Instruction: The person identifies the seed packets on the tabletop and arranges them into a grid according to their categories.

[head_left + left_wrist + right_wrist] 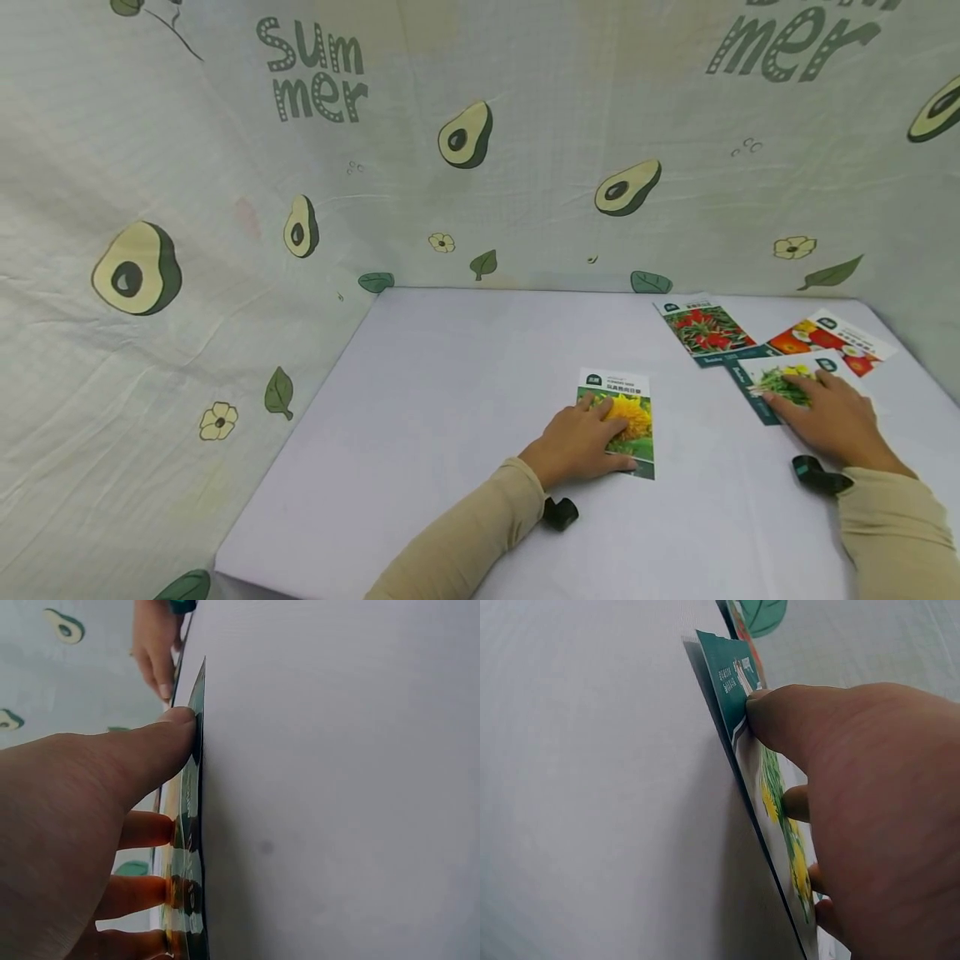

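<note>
In the head view, my left hand (pixel 576 442) rests on a seed packet with a yellow sunflower picture (pixel 636 417), its fingers spread over the packet's left part. The left wrist view shows thumb and fingertips on top of this packet (pixel 193 847), seen nearly edge-on. My right hand (pixel 842 423) lies on a white and green seed packet with small yellow flowers (pixel 759 377). From the right wrist, the thumb touches that packet's dark green end (pixel 731 671), with the other fingertips on its printed face. The palm hides part of it.
Behind the right hand's packet lie a packet with red flowers or peppers (pixel 708 331) and an orange-red packet (pixel 828 337), close together and partly overlapped. A white-covered table (pixel 420 400) lies underneath. An avocado-print cloth (pixel 525 225) hangs behind and at the left.
</note>
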Demonstrator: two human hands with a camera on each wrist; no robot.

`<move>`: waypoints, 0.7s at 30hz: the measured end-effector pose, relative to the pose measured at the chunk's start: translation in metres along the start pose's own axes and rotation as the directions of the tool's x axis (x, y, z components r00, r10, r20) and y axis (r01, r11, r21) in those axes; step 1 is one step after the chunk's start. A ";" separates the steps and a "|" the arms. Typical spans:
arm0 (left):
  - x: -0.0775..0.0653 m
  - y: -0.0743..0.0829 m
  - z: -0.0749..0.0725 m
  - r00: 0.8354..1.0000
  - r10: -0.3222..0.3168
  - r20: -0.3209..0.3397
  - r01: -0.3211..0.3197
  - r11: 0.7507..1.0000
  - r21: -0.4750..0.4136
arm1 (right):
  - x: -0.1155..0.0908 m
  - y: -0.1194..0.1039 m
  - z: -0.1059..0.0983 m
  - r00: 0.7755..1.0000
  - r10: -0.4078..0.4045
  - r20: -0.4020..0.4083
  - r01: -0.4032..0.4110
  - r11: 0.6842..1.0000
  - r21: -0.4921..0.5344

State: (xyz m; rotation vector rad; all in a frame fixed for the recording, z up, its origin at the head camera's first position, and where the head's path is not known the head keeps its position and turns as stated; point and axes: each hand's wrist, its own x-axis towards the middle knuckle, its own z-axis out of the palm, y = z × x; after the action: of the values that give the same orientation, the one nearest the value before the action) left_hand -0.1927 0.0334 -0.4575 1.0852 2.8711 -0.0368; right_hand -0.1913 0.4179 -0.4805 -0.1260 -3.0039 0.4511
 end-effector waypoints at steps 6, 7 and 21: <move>-0.006 -0.003 -0.001 1.000 0.007 -0.010 -0.007 1.000 0.007 | -0.001 -0.002 -0.001 1.000 0.003 -0.005 -0.003 1.000 -0.004; -0.007 -0.004 -0.001 1.000 0.007 -0.010 -0.007 1.000 0.005 | -0.001 -0.003 -0.001 1.000 0.005 -0.006 -0.005 1.000 -0.006; -0.018 -0.017 0.003 1.000 0.000 -0.028 0.000 1.000 -0.023 | -0.001 -0.004 0.000 1.000 0.020 -0.005 -0.020 1.000 -0.002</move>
State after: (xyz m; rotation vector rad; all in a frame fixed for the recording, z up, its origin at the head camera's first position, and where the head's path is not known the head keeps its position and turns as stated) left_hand -0.1905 0.0085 -0.4594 1.0907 2.8889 0.0109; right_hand -0.1901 0.4144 -0.4792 -0.1573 -3.0010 0.4489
